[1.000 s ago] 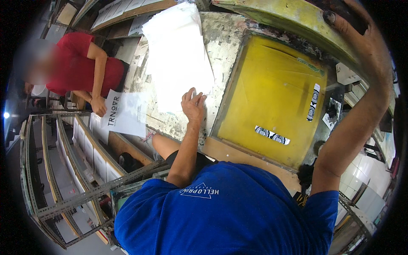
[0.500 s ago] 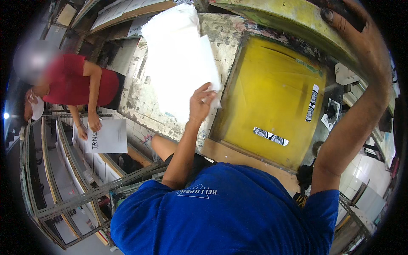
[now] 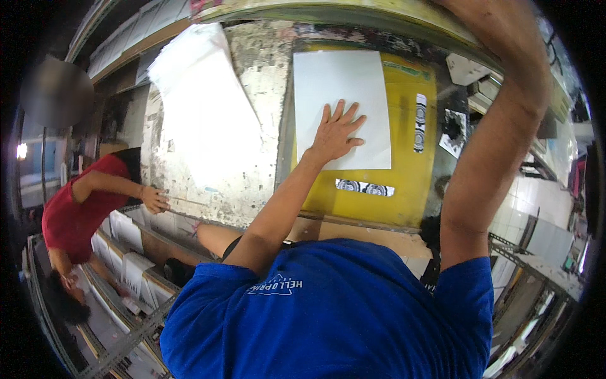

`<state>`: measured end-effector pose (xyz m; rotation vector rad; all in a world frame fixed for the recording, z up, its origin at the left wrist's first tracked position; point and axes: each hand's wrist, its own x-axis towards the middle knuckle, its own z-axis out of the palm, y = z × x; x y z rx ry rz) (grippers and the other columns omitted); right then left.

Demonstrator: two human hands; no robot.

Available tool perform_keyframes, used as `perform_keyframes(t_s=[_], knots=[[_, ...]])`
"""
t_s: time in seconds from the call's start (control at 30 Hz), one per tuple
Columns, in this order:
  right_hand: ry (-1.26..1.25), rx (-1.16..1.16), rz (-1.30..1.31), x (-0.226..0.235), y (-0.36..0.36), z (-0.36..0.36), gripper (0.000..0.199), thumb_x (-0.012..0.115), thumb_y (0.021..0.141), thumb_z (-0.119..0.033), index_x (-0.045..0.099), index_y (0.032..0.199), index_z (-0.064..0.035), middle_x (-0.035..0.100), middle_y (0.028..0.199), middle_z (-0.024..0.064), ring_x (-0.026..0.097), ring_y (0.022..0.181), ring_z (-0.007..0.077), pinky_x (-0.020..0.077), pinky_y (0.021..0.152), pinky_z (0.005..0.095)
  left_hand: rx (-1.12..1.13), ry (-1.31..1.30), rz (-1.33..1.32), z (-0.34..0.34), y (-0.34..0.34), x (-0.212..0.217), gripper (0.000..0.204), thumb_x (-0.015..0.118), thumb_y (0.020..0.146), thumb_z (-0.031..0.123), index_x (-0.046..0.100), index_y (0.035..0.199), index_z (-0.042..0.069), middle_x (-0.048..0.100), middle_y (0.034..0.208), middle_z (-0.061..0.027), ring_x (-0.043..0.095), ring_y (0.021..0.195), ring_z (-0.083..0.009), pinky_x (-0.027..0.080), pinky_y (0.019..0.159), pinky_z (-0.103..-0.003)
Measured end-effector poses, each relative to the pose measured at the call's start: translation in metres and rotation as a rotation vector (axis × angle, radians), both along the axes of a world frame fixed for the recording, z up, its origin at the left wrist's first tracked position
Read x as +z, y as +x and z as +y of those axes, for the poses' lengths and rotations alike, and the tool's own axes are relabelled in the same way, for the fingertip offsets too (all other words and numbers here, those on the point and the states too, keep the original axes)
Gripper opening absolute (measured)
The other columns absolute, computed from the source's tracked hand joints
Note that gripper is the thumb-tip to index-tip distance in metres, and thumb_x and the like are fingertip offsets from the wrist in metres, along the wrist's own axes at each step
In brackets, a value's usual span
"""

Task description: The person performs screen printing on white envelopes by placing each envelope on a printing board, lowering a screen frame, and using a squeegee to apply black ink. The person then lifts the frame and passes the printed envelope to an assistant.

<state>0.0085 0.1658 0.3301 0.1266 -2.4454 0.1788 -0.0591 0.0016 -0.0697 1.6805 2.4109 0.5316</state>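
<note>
My left hand lies flat with spread fingers on a white sheet. The sheet rests on a yellow board, covering much of its left and middle part. Two short strips with black-and-white ring patterns sit on the board: a lower strip just below the sheet, and an upright strip to its right. Overhead, my right hand reaches the far raised yellowish frame; the picture's upper edge cuts off its fingers. Left of the board, a fanned pile of white sheets lies on the stained table.
A person in a red shirt bends over racks at the left, one hand near the table corner. Metal-framed racks hold white sheets. A black-smeared paper lies right of the board. The raised frame spans the table's far side.
My left hand has moved right from the pile, and a white sheet now lies under it on the yellow board. The person in red has bent lower, with one hand near the table.
</note>
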Motion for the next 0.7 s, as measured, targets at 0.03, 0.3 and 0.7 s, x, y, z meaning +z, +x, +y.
perform_keyframes(t_s=[0.03, 0.3, 0.7], knots=[[0.008, -0.06, 0.005, -0.001, -0.002, -0.002, 0.04, 0.082, 0.081, -0.035, 0.078, 0.098, 0.0008, 0.074, 0.079, 0.0146, 0.065, 0.062, 0.022, 0.0525, 0.065, 0.0335, -0.037, -0.034, 0.005, 0.016, 0.004, 0.001, 0.065, 0.06, 0.093, 0.055, 0.049, 0.151, 0.026, 0.028, 0.166, -0.0059, 0.017, 0.154, -0.0374, 0.012, 0.123, -0.062], [-0.125, 0.09, -0.075, 0.009, 0.008, 0.01, 0.041, 0.083, 0.081, -0.035, 0.078, 0.095, 0.0029, 0.075, 0.077, 0.0173, 0.066, 0.06, 0.0231, 0.0522, 0.06, 0.035, -0.149, -0.1, 0.001, 0.045, 0.04, 0.007, 0.068, 0.059, 0.093, 0.056, 0.046, 0.153, 0.025, 0.024, 0.168, -0.0059, 0.013, 0.156, -0.0358, 0.007, 0.125, -0.06], [-0.326, 0.057, -0.168, 0.018, 0.011, 0.005, 0.042, 0.082, 0.082, -0.037, 0.079, 0.094, 0.0027, 0.075, 0.077, 0.0175, 0.067, 0.059, 0.0218, 0.0526, 0.057, 0.034, -0.19, -0.01, -0.042, 0.032, 0.056, 0.001, 0.069, 0.06, 0.093, 0.054, 0.045, 0.152, 0.023, 0.027, 0.166, -0.0083, 0.015, 0.155, -0.0372, 0.007, 0.124, -0.062]])
